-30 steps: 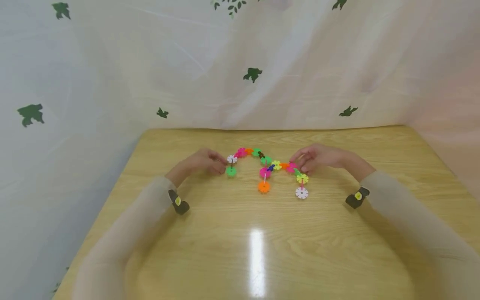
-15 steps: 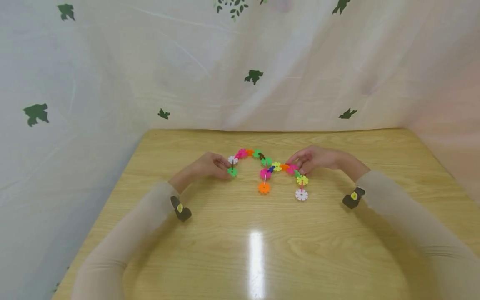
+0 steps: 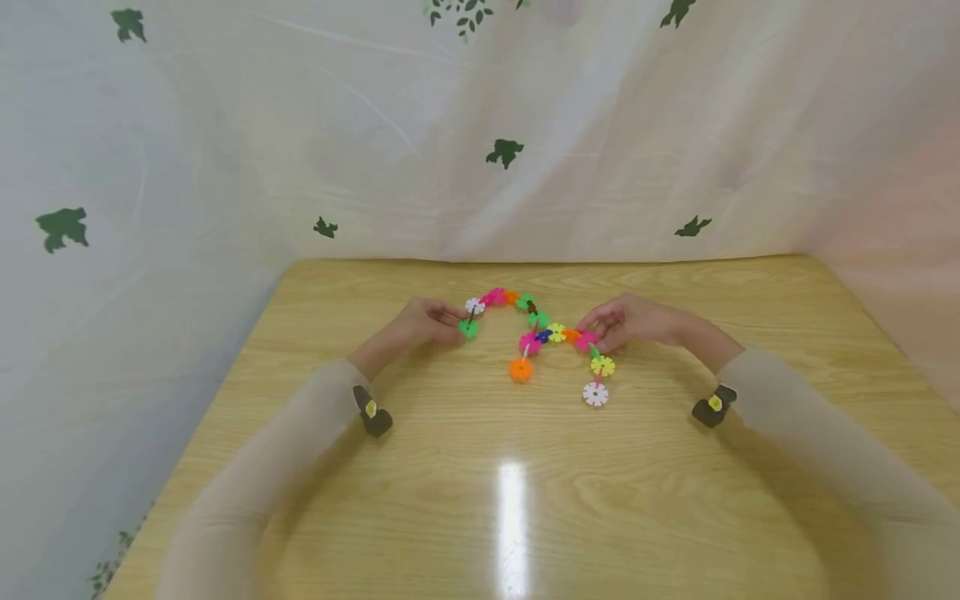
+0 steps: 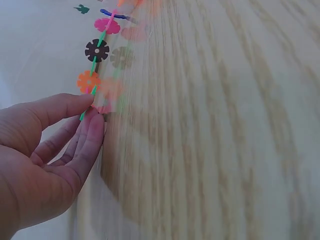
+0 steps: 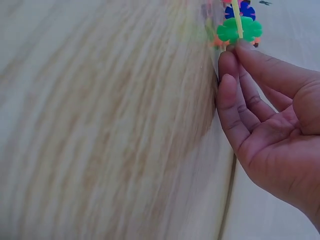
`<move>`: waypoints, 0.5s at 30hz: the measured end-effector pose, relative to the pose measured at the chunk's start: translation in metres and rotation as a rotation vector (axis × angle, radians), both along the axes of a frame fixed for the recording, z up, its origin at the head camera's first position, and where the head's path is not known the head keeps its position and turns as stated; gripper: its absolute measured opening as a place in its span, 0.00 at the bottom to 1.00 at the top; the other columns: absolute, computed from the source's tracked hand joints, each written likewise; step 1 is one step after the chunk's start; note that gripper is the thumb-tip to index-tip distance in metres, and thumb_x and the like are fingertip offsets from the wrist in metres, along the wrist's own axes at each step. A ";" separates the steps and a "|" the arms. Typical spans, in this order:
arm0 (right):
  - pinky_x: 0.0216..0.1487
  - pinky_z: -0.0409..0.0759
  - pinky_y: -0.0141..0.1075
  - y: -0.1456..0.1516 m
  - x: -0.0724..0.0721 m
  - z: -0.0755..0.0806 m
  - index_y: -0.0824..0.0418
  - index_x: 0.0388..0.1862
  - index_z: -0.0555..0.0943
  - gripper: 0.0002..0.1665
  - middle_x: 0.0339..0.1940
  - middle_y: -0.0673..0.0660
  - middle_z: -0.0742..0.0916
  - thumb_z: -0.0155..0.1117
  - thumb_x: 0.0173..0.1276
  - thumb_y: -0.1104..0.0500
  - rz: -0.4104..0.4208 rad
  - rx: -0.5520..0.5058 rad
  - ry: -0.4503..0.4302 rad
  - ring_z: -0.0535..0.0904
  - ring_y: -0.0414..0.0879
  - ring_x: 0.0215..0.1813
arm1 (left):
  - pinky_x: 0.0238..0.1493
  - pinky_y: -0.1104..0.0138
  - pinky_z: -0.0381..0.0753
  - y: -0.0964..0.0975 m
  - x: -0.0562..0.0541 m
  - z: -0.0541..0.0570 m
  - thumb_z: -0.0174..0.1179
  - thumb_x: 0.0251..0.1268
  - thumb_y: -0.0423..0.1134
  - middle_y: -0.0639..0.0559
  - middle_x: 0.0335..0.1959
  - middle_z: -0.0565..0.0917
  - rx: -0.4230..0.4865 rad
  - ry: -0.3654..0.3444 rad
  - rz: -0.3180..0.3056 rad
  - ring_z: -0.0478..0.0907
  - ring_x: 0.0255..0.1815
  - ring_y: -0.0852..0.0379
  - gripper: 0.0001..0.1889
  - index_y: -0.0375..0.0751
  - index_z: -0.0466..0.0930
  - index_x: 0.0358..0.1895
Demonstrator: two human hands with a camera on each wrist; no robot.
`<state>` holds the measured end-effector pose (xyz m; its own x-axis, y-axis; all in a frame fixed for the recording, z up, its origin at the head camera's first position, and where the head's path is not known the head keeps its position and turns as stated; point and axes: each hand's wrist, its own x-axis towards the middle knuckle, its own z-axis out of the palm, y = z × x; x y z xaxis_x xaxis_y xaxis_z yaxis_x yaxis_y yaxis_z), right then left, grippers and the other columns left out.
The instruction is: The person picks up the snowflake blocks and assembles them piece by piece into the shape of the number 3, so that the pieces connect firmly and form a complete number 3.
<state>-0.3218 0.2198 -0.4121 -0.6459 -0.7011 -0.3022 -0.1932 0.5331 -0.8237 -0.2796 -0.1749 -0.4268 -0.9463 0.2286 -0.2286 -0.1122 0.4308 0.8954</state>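
A chain of snowflake-shaped plastic discs (image 3: 556, 332), slotted together in many colours, curves across the table in the head view. At its left end, my left hand (image 3: 420, 323) pinches the green disc (image 3: 468, 328) below a white disc (image 3: 475, 307). The left wrist view shows the thumb and fingers meeting on this end, partly hiding it. My right hand (image 3: 637, 321) pinches the chain near the pink disc (image 3: 587, 342) towards its right end; the fingers cover the exact grip. Two short branches point towards me, ending in an orange disc (image 3: 521, 371) and a white notched disc (image 3: 596, 394).
The glossy wooden table (image 3: 420, 500) carries a bright light reflection in front of the chain. Behind it hangs a pale curtain (image 3: 375, 125) with green leaf and bird-like prints. Dark camera mounts sit on both wrists.
My left hand has closed on the chain's left end and shifted it slightly right and back. My right hand now pinches the chain. The two branches have tilted, their ends swinging left.
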 end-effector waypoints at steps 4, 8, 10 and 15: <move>0.41 0.86 0.35 0.001 0.007 0.000 0.67 0.63 0.79 0.27 0.42 0.58 0.89 0.72 0.65 0.64 -0.024 -0.010 0.016 0.84 0.44 0.39 | 0.52 0.70 0.82 0.006 -0.007 0.000 0.74 0.56 0.31 0.44 0.49 0.87 0.000 0.017 0.039 0.82 0.46 0.57 0.24 0.39 0.84 0.58; 0.38 0.84 0.35 0.001 0.013 0.000 0.67 0.61 0.80 0.26 0.41 0.60 0.89 0.73 0.65 0.64 -0.048 -0.022 0.014 0.83 0.44 0.36 | 0.46 0.74 0.82 0.009 -0.011 0.000 0.73 0.56 0.31 0.47 0.44 0.88 0.014 0.037 0.067 0.82 0.43 0.59 0.23 0.39 0.85 0.57; 0.37 0.84 0.35 0.001 0.015 0.000 0.67 0.61 0.80 0.26 0.41 0.61 0.89 0.74 0.64 0.64 -0.055 -0.024 0.017 0.83 0.44 0.35 | 0.45 0.75 0.81 0.010 -0.013 0.000 0.73 0.56 0.30 0.50 0.41 0.88 0.030 0.048 0.072 0.82 0.42 0.61 0.22 0.38 0.85 0.57; 0.35 0.83 0.32 0.003 0.020 -0.004 0.67 0.59 0.81 0.26 0.39 0.60 0.90 0.75 0.63 0.64 -0.056 -0.020 0.043 0.84 0.43 0.34 | 0.42 0.76 0.83 0.012 -0.018 -0.002 0.71 0.58 0.28 0.54 0.37 0.87 0.078 0.041 0.077 0.81 0.38 0.63 0.22 0.35 0.85 0.58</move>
